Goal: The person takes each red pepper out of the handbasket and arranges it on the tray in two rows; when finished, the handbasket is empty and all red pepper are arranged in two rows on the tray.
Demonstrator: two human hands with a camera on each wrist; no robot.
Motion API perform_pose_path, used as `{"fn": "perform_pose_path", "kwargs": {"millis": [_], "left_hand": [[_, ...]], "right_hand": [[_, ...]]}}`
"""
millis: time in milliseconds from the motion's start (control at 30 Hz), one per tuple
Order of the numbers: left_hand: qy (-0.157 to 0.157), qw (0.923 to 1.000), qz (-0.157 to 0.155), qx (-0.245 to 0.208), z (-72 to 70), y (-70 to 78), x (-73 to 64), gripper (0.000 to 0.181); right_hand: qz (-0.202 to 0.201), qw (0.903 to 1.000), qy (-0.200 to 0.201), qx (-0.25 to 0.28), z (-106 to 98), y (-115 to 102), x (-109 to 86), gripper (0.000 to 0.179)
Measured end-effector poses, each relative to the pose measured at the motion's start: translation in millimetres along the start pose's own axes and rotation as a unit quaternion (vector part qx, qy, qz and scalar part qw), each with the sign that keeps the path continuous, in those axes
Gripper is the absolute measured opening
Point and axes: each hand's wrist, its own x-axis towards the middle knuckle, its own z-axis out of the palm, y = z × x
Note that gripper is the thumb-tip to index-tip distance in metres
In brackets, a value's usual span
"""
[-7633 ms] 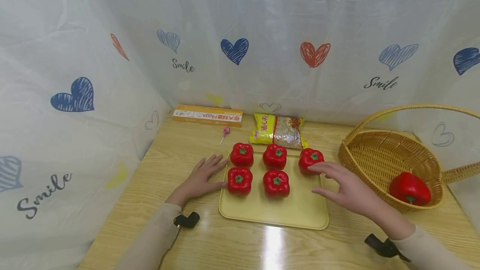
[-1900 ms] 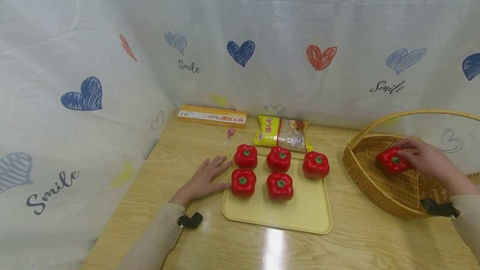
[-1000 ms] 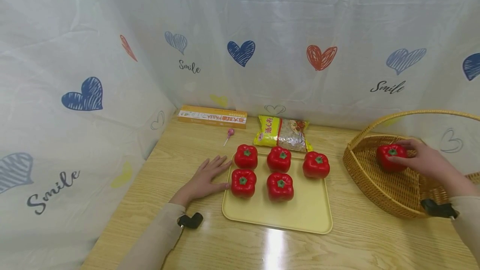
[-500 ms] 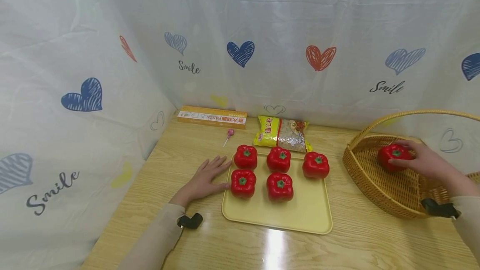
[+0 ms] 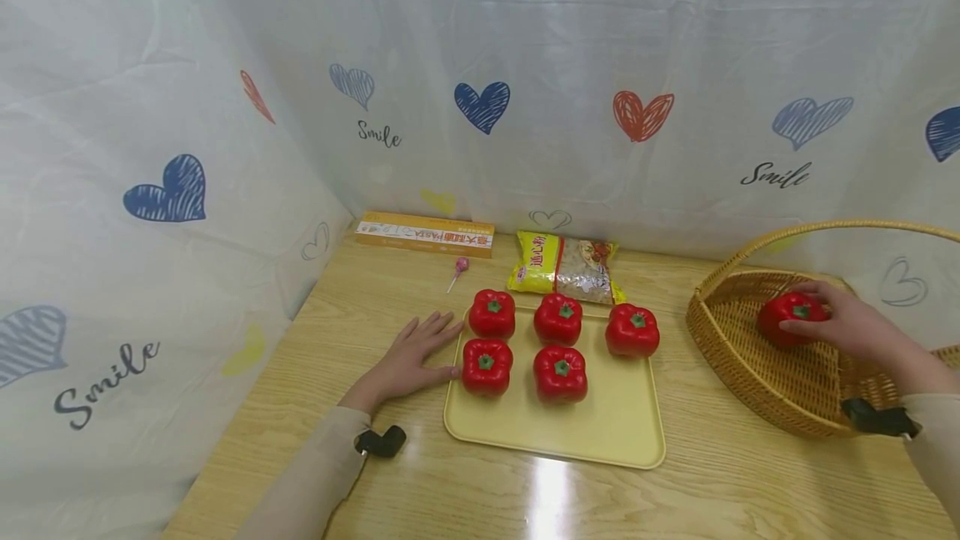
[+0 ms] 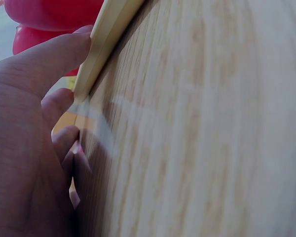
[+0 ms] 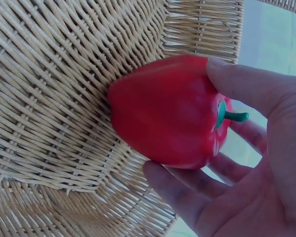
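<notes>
Inside the wicker basket [image 5: 720, 357], my right hand [image 5: 855, 322] grips a red bell pepper [image 7: 163, 111], thumb on one side and fingers on the other. The right wrist view shows its green stem facing the palm and its far end against the woven bottom. My left hand [image 5: 408, 361] lies with fingers spread beside the yellow tray [image 5: 607, 432]. In the left wrist view the left thumb [image 6: 64, 52] touches the tray's rim. Several red bell peppers stand on the tray stem up, among them a front one [image 5: 561, 375] and a right one [image 5: 632, 331].
Behind the tray lies a yellow pasta bag [image 5: 566, 265]. A long orange pasta box [image 5: 423, 234] and a pink lollipop [image 5: 461, 265] lie at the back left. The basket's tall handle [image 5: 825, 226] arches over its opening. A printed curtain [image 5: 562, 165] borders the table behind and left.
Since the oldest frame, my right hand has moved from the tray's right pepper to the pepper in the basket. That pepper now sits farther back, stem up. The left hand stays beside the tray.
</notes>
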Motion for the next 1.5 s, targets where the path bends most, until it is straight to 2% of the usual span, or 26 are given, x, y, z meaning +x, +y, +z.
{"fn": "perform_pose_path", "kwargs": {"millis": [300,733,1500], "left_hand": [[0.004,1.0000,-0.002,-0.004,-2.2,1.5,-0.2,0.077],[0.006,1.0000,-0.001,-0.006,-1.0,0.4,-0.3,0.077],[0.004,1.0000,0.002,-0.003,0.7,-0.9,0.1,0.078]], "right_hand": [[0.000,0.9997,-0.020,0.012,1.2,-3.3,-0.4,0.070],[0.003,0.9995,0.000,-0.031,3.3,-6.4,0.6,0.071],[0.003,0.9994,0.014,-0.032,7.7,-2.4,-4.6,0.069]]}}
